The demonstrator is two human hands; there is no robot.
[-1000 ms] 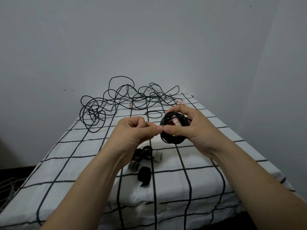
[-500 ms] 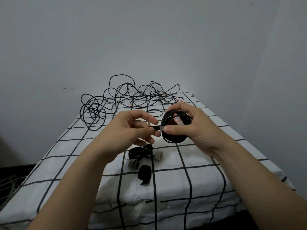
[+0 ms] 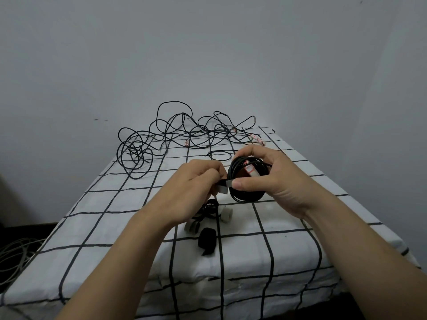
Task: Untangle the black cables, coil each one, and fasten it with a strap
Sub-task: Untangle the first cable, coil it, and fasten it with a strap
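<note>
My right hand grips a small coil of black cable held above the table, with a white red-marked plug end showing inside the coil. My left hand pinches a strap that runs to the coil's left side, where my right thumb presses it. A big tangle of black cables lies at the table's far end. Below my hands lie several rolled straps, black ones and white ones.
The table wears a white cloth with a black grid; its front edge drops away near me. Grey walls stand behind and to the right. A pale cable bundle lies on the dark floor at the left.
My left hand has turned over, curling its fingers down around the strap's end close to the coil. The coil and my right hand have stayed almost in place.
</note>
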